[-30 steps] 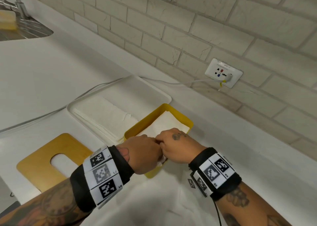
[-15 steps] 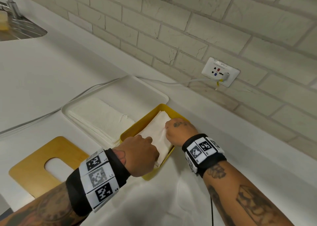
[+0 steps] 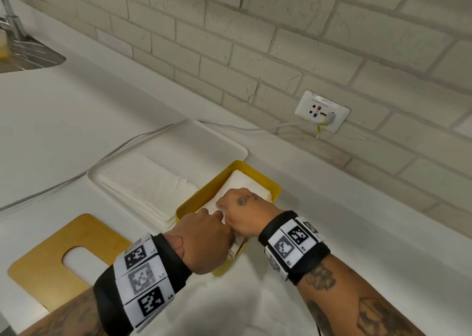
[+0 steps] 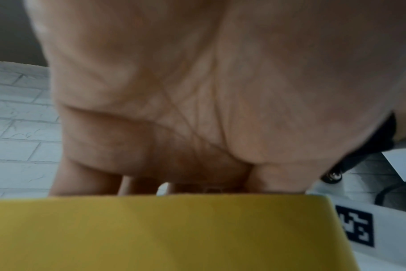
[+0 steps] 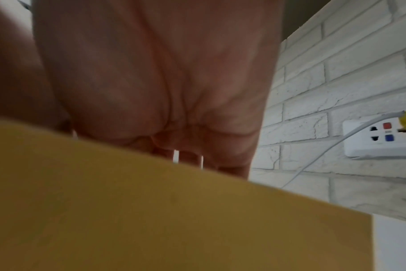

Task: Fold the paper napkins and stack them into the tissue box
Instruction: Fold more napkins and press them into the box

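1. Napkin (image 3: 251, 190), white and folded, lying inside the yellow tissue box (image 3: 273, 186), both hands down on it.
2. Fingers of the left hand (image 3: 204, 236) dipping over the near wall of the box, tips hidden behind that wall in the left wrist view; straight or curled on the paper, cannot tell.
3. Fingers of the right hand (image 3: 242, 213) likewise reaching down into the box, knuckles up, tips out of sight below the rim in the right wrist view; grip on the paper, cannot tell.
4. Hands touching each other, thumb sides together, over the near half of the box.
5. Far corner of the napkin showing beyond the right hand, close to the far wall.
6. Box standing on the white worktop (image 3: 102, 100), just beside a white tray (image 3: 224, 144).
7. In the tray, a stack of unfolded napkins (image 3: 145, 182), lying flat toward its left end.
8. Left of the box, a wooden lid (image 3: 38, 272) with an oval slot, flat on the worktop.
9. Black bands with printed markers round both wrists.
10. Behind, a pale brick wall with a socket (image 3: 321, 111), a white cable (image 3: 268, 127) plugged in and running left along the worktop behind the tray.
11. Far left, the edge of a steel sink (image 3: 33, 57).
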`<control>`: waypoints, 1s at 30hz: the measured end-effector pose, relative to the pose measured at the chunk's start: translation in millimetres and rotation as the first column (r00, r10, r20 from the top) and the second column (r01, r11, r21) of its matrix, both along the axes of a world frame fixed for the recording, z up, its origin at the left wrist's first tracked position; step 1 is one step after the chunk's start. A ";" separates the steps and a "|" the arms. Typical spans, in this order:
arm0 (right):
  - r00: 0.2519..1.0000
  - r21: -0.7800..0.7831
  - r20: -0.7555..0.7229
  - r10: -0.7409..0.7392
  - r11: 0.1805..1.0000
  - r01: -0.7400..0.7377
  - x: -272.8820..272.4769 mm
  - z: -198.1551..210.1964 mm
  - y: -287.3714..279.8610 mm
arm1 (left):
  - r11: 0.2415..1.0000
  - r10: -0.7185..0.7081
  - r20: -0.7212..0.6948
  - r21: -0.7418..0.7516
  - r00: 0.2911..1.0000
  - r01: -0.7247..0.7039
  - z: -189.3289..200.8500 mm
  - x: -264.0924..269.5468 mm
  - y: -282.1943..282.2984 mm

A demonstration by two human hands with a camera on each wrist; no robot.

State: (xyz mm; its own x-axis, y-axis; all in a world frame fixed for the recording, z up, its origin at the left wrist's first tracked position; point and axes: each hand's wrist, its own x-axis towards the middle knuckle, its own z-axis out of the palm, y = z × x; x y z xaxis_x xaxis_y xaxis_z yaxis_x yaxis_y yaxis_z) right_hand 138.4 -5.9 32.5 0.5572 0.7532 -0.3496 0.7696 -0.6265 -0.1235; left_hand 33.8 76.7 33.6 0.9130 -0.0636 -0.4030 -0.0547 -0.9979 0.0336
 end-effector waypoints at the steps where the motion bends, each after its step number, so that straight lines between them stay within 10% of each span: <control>1: 1.000 -0.025 -0.001 -0.023 0.999 0.023 4.8 -3.5 -0.5 | 1.000 -0.006 -0.009 0.009 1.000 0.006 0.7 -0.1 -0.5; 17: 0.977 -0.138 0.068 -0.201 0.968 0.209 41.3 -22.6 6.9 | 1.000 -0.023 -0.001 0.020 1.000 0.023 2.4 -2.0 1.3; 22: 0.960 0.046 -0.038 -0.277 0.959 0.278 31.7 7.5 -12.5 | 0.997 -0.005 0.049 -0.077 0.999 0.009 2.0 -1.4 11.0; 30: 0.885 0.441 -0.143 -0.442 0.772 0.457 -24.3 61.8 -144.2 | 0.828 -0.028 0.606 -0.431 0.795 0.358 -1.2 -47.9 -3.0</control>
State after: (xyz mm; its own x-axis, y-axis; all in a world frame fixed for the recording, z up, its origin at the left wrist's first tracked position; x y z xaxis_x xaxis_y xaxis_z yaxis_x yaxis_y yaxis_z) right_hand 114.1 -150.1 94.4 0.8671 0.4947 -0.0574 0.4053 -0.7679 -0.4961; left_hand -14.0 73.7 32.5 0.9003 -0.3035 0.3119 -0.4172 -0.8061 0.4197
